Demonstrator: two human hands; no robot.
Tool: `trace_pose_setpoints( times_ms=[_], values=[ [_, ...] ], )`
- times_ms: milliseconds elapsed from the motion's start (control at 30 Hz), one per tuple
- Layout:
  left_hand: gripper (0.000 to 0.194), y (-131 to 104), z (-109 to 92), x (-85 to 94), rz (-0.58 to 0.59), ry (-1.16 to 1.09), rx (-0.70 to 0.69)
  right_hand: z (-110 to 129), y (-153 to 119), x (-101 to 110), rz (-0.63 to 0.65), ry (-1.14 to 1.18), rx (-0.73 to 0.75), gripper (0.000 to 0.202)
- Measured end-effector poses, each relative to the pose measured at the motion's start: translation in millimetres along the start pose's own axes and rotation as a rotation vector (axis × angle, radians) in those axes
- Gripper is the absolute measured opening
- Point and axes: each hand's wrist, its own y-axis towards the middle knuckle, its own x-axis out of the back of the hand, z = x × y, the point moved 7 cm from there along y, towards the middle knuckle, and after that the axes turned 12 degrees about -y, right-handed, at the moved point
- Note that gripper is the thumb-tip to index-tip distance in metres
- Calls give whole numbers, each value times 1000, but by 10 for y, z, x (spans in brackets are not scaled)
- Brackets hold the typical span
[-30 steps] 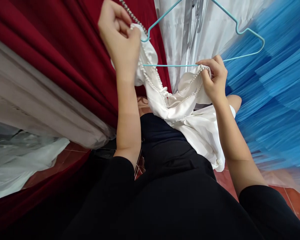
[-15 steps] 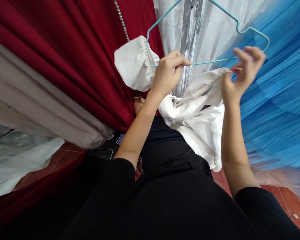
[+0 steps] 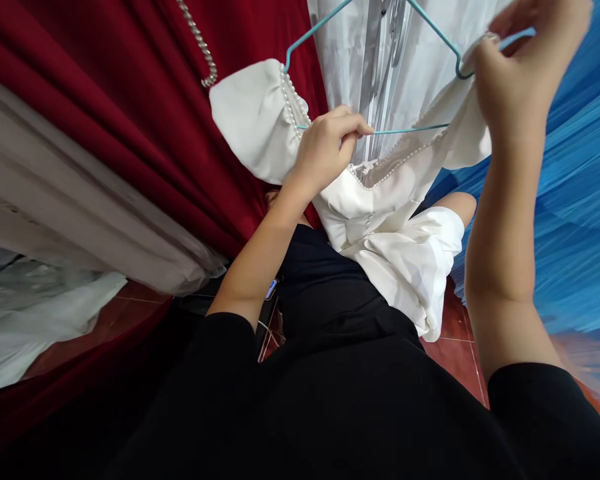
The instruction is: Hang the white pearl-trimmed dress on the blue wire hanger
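A white dress (image 3: 380,210) with pearl-like trim hangs over my lap, its puffed left-hand sleeve (image 3: 253,117) on one end of a turquoise wire hanger (image 3: 314,30). My left hand (image 3: 327,147) is closed round the hanger's bottom bar near the middle. At the upper right, my right hand (image 3: 525,70) pinches the dress's other sleeve (image 3: 467,130) by its shoulder edge. That shoulder now lies over the hanger's right end, whose tip is covered by cloth. The hanger's hook is out of view above.
Red fabric (image 3: 180,127) and pale sheer fabric (image 3: 80,180) hang on the left. White cloth and metal rails (image 3: 375,73) stand ahead, blue tulle (image 3: 575,220) on the right. A beaded strand (image 3: 197,37) dangles upper left. Red tiles (image 3: 460,347) show below.
My right hand has moved up and to the right, pulling the second shoulder of the dress over the hanger's right end. My left hand stays on the bottom bar.
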Motion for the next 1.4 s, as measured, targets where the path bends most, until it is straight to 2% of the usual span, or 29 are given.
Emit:
trace_pose_setpoints(
  times_ms=[100,167,200,267,300,400,467,500,533,567,600,700,767,833,900,1000,1167,1267,1400],
  values=[
    [17,-44,-9,20,-60,29,-51,501,-136,23,-204,153,164,32],
    [14,-63,-31,-10,-73,86,-87,748,-321,-98,-162,205,262,39],
    [16,-73,-46,-39,-74,115,-98,796,-414,-223,-72,205,254,38],
    [24,-116,-90,-122,-75,156,-116,754,-607,-526,136,136,166,21],
    [26,-164,-114,-164,-89,161,-121,693,-693,-647,194,84,119,10],
    [28,-506,-138,-254,-160,109,-106,560,-837,-793,174,-60,71,26],
    [31,-945,-63,-252,-186,57,-36,570,-855,-762,120,-91,88,30],
    [30,-1233,8,-208,-205,56,33,595,-855,-731,106,-102,96,29],
    [28,-1567,117,-137,-221,90,160,625,-854,-701,104,-115,104,27],
    [25,-1956,232,-1,-286,169,319,658,-854,-677,110,-124,114,24],
    [20,-2402,332,189,-400,275,506,687,-856,-663,121,-128,126,21],
    [29,-3647,349,614,-602,423,760,723,-862,-649,97,-125,155,16],
    [46,-4330,315,737,-655,473,921,706,-861,-656,47,-122,155,16],
    [58,-4824,296,748,-685,495,1062,687,-862,-682,29,-122,151,15],
    [65,-5114,319,709,-703,513,1164,684,-868,-712,49,-125,153,16],
    [69,-5250,430,662,-692,541,1227,687,-880,-731,76,-120,162,16],
    [75,-5196,576,618,-642,556,1209,618,-880,-781,113,-75,123,8],
    [78,-5140,530,573,-637,553,1192,625,-882,-794,114,-80,118,8],
    [70,-4985,376,569,-686,555,1152,703,-891,-743,62,-147,147,15]
  ],
)
